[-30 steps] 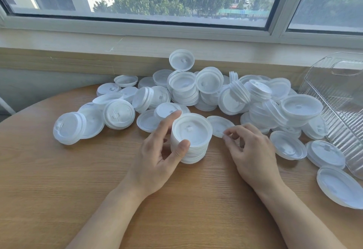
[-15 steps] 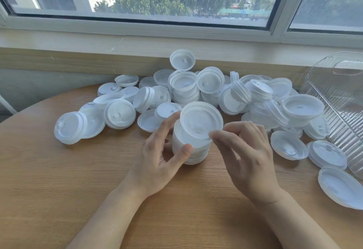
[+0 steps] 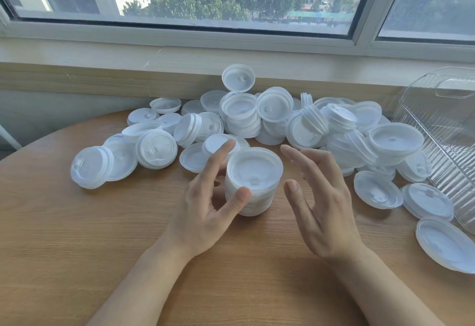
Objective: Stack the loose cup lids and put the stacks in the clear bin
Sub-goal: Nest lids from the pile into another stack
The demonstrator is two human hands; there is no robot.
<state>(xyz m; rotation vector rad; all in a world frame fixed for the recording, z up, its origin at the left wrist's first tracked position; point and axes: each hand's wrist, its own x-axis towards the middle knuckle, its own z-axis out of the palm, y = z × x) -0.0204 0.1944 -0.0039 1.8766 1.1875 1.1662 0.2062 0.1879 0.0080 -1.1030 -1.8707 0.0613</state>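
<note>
Two hands: both in view over the wooden desk, one on each side of a stack of lids.
Left hand: thumb curled against the near side of the stack, forefinger stretched up along its far left side; it holds the stack between them.
Right hand: fingers straight and spread, palm turned toward the stack, just beside it and holding nothing; I cannot tell whether a fingertip touches the top rim.
Stack of lids: white, upright on the desk, near the middle, its top lid lying flat with the rim up.
Loose lids: a big heap behind the stack, along the wall under the window sill; some lie flat, some lean on edge, some are already nested in short stacks.
Lids at left: a few lean on edge, apart from the main heap.
Lids at right: several lie flat on the desk, near the bin.
Clear bin: ribbed, transparent, tipped on its side at the right edge of the desk, its opening facing the heap; lids lie against its lower wall.
</note>
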